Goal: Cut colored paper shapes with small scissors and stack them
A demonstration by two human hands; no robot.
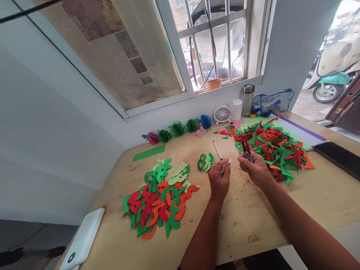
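My left hand is closed on a small white piece whose kind I cannot make out. In my right hand is a pair of thread snips, dark blades pointing up. The right thumb and finger come close to the left fingertips, and a faint pale strip seems to span the gap. Left of my hands lies a little stack of green paper cutouts. A white pen rests just beyond them. Past the right hand, a large heap of red, green and orange paper scraps spreads out.
Curved paper cutouts form a pile at left, near a green paper strip. Folded paper flowers, a small fan and a glass bottle line the wall. A black phone lies at right, a white device at the left edge.
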